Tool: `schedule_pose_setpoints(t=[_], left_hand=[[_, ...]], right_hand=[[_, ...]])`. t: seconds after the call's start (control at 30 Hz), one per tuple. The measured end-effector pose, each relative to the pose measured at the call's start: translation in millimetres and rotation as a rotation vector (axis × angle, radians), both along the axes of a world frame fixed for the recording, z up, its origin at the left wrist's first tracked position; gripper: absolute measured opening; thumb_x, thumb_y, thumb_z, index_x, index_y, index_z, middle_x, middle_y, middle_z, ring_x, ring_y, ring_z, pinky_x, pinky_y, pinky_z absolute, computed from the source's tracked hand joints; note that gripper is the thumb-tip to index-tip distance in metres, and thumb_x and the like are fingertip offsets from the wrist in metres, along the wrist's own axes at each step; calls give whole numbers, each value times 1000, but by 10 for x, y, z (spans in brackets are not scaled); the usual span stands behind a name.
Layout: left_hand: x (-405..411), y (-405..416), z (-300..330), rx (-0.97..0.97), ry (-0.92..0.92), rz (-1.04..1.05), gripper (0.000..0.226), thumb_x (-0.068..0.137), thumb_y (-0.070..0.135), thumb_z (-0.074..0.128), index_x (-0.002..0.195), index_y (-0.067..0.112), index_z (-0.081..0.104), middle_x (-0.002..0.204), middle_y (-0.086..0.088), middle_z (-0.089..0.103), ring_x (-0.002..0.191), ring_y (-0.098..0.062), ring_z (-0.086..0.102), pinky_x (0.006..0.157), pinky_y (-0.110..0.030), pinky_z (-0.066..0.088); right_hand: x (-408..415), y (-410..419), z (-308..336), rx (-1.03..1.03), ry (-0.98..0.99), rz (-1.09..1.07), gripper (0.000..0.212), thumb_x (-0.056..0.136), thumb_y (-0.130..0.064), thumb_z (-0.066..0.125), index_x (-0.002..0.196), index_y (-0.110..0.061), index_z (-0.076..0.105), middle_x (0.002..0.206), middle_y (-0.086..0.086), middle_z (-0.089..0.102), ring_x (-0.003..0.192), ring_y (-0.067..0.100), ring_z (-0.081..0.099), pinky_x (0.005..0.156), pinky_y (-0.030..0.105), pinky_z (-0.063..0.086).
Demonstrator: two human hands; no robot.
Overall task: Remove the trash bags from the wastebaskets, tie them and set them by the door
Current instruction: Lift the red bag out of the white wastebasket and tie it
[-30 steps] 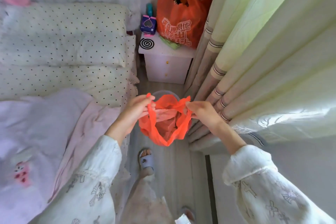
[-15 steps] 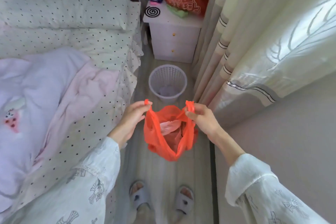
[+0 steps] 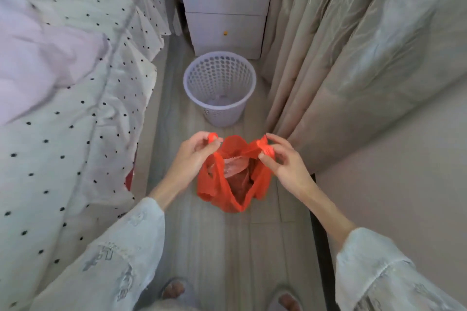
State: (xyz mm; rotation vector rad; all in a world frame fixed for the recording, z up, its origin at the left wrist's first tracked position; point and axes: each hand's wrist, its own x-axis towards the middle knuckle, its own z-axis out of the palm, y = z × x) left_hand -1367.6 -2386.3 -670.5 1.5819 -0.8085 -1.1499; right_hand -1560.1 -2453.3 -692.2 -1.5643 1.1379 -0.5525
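You stand on a pale wood-plank floor [image 3: 227, 247] between a polka-dot bed [image 3: 75, 108] and beige curtains [image 3: 341, 70]. Your left hand [image 3: 192, 156] and right hand [image 3: 285, 161] each pinch a handle of the orange trash bag [image 3: 232, 184], hanging open above the floor. The emptied lavender wastebasket [image 3: 219, 88] sits just before a white nightstand [image 3: 225, 5].

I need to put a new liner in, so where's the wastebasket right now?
The lavender wastebasket stands on the floor ahead, in front of the white nightstand, between the bed and the curtains.
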Motion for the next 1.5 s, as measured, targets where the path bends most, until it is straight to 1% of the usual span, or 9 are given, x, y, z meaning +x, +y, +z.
schedule_pose_setpoints(t=[0.27,0.43,0.53,0.6,0.73,0.9,1.03,1.27,1.5], left_hand=[[131,-469,-724,-350,39,4,38,85,7,57,114,32,51,78,4,74,77,-9,67,72,-21,54],[205,-631,-1197,-468,35,45,75,83,13,60,139,41,19,60,3,62,55,-18,61,57,-30,54],[240,-735,-1414,-442,-81,49,61,93,11,45,141,38,17,47,8,31,37,-8,26,39,-19,30],[253,-831,-1416,-413,-150,113,44,94,12,42,134,23,28,54,4,33,35,-6,25,36,-16,25],[183,-876,-1341,-395,-191,207,28,84,20,57,96,23,32,67,1,40,45,-11,37,43,-23,28],[109,-725,-1387,-478,-310,170,46,71,24,67,90,37,27,97,-2,61,71,-29,59,71,-45,51],[169,-594,-1415,-533,-309,109,51,75,10,69,85,30,23,121,-9,56,97,-26,62,94,-44,48],[179,-376,-1867,-253,-426,-45,99,48,53,76,128,33,23,126,21,45,120,-1,47,109,-34,36],[191,-256,-2071,-111,-414,-103,81,51,51,75,122,19,48,123,-4,59,111,-16,59,101,-38,45]], right_hand=[[214,-544,-602,-235,-297,-74,45,86,-6,61,129,-12,49,113,-4,59,99,-9,55,104,23,39],[364,-723,-1058,-355,-307,23,69,87,-15,54,144,-28,15,142,5,45,128,20,50,114,38,33],[455,-723,-1241,-297,-346,-30,56,95,-8,43,144,-27,21,77,5,59,61,4,60,68,23,54],[498,-708,-1309,-284,-354,-129,30,93,-21,41,121,-33,43,68,-11,45,53,-5,44,53,18,38],[492,-612,-1347,-285,-353,-263,10,81,-33,49,81,-34,39,67,-7,42,54,7,40,55,23,32],[329,-495,-1285,-456,-291,-140,26,84,-8,62,96,-22,44,89,-13,52,74,-14,54,80,9,41],[131,-360,-1307,-663,-152,-218,38,78,-19,70,113,-24,56,100,-12,58,93,0,56,87,9,39],[23,-436,-1753,-438,112,-60,116,54,-65,71,147,-24,16,154,-7,27,142,10,27,116,39,27],[330,-626,-1898,-109,-91,-170,116,62,-33,81,150,-16,6,146,4,39,136,16,37,116,39,29]])
